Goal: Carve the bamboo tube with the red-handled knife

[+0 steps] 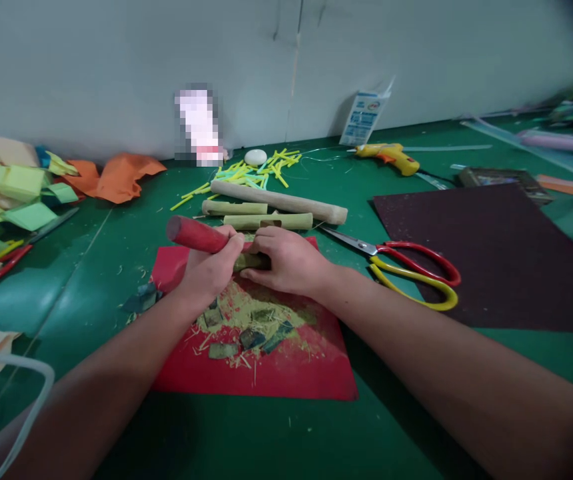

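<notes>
My left hand is closed round a thick red handle; the working end of this tool is hidden behind my fingers. My right hand grips a short greenish bamboo piece, pressed close against my left hand. Both hands are over a red sheet strewn with pale shavings and dark green bamboo chips. Just beyond them lie two short bamboo lengths, one with a notch and one plainer piece, and a longer pale wooden stick.
Red-and-yellow-handled scissors lie to the right, partly on a dark brown board. Behind are yellow straw pieces, a white oval object, a yellow glue gun and a blurred phone-like screen. Folded papers pile at left.
</notes>
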### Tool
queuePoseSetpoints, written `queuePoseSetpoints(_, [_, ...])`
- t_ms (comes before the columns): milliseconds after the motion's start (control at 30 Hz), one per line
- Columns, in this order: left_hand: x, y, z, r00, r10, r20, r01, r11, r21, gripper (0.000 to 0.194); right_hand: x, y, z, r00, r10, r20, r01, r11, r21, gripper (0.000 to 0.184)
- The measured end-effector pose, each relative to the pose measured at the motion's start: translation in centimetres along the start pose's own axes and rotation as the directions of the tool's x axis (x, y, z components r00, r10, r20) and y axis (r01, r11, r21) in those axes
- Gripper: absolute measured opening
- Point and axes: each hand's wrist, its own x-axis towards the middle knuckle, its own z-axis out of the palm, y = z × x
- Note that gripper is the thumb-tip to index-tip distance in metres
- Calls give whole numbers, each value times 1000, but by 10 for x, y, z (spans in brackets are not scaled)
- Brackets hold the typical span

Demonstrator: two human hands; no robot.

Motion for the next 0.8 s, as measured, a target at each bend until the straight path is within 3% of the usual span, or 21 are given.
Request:
queuePoseSetpoints(300, [0, 2, 0, 999, 20, 27, -22, 998, 60, 27, -1, 0, 0, 999, -27, -21, 27, 1000, -14, 22])
queuePoseSetpoints(800, [-1, 2, 1, 999, -43, -5, 42, 998, -37, 30, -1, 0, 1, 999, -25, -22, 24, 999, -27, 21])
